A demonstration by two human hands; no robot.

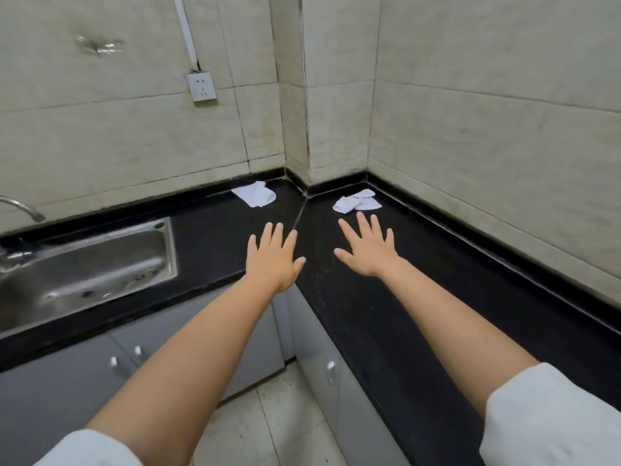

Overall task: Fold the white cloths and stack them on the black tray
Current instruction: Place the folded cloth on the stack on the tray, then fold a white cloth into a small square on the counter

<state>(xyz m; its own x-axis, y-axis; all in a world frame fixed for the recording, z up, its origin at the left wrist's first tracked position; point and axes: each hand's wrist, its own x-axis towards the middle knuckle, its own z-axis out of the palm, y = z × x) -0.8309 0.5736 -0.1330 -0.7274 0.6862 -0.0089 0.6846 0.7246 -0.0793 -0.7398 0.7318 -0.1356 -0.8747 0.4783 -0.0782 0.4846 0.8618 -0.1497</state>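
Here, the black L-shaped table (353, 297) wraps round a tiled corner, and a thin seam (300, 215) running out from that corner serves as the landmark. Both arms reach forward over the table with palms down. The left hand (274, 260) sits just left of the seam's near end, its grip fully open: fingers straight and slightly spread, thumb out to the side, holding nothing. The right hand (368, 252) lies to the right of the seam, apart from the left hand, its grip likewise wide open with fingers fanned and nothing in it. Whether either palm touches the table or hovers just above it cannot be told. Two white cloths lie crumpled, unfolded, at the back of the table. The left cloth (254, 194) rests left of the seam's far end, close against the low black upstand at the wall. The right cloth (357, 200) rests right of the seam, just beyond the right hand's fingertips (361, 218) without touching them. No black tray separate from the table can be made out. Well left of the seam a steel sink (84, 264) is set into the table, with a curved tap (23, 206) above its back edge. On the wall up and left of the seam is a white socket (201, 86). White sleeves (551, 418) cover the upper arms, and grey cupboard doors (67, 391) stand below the table.
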